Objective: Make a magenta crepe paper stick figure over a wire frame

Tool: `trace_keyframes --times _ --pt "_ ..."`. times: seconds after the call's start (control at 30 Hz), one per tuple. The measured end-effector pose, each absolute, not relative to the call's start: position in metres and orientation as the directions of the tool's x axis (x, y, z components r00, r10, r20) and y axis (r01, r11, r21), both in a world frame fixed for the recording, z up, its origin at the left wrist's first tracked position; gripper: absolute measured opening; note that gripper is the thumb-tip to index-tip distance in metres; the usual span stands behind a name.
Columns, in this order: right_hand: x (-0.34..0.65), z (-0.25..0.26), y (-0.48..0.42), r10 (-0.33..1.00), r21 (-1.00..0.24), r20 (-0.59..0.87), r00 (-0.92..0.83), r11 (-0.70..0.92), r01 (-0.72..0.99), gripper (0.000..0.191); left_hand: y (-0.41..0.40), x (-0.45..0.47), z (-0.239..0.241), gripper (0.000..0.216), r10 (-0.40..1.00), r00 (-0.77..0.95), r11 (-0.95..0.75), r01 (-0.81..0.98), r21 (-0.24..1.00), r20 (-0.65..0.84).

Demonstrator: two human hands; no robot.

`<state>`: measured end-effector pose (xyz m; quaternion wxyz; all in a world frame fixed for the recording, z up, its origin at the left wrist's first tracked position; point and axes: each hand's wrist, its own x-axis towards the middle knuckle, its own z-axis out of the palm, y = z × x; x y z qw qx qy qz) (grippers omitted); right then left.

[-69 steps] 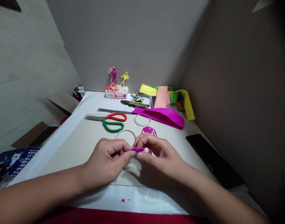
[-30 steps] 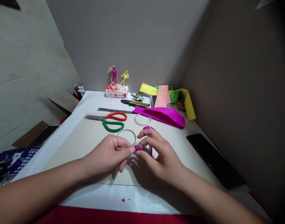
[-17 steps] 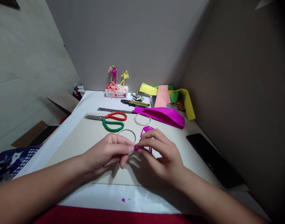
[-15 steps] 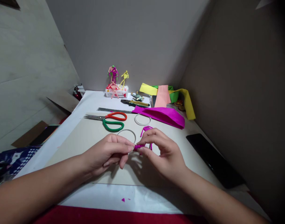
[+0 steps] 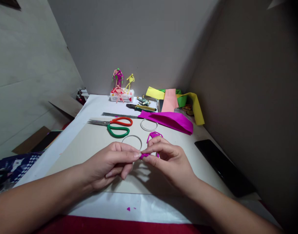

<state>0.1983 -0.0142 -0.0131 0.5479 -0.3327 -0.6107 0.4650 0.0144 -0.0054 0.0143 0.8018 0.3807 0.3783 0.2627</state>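
Note:
Over the board, my left hand and my right hand meet, both closed in a pinch on a small twisted piece of magenta crepe paper. Thumb and forefinger of each hand press on it, so much of the piece is hidden. Just behind my right fingers shows a magenta paper-wrapped wire figure with thin bent limbs, partly covered by that hand. Whether it joins the held piece I cannot tell. A thin pale ring lies beyond my left fingertips.
Scissors, another ring, a magenta crepe strip, wires and pliers lie farther back. Small figures stand on a box. A black phone lies right; magenta scraps lie in front.
My right fingers have shifted slightly along the magenta piece, and its shape between the fingertips looks more twisted. Both hands stay in nearly the same place.

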Motion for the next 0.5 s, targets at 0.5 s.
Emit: trace_keyframes --times 0.5 --pt "0.1963 -0.0091 -0.0198 0.959 -0.974 0.212 -0.187 0.191 -0.123 0.011 -0.0108 0.0168 0.0207 0.023 0.862 0.435 0.325 -0.079 0.943 -0.261"
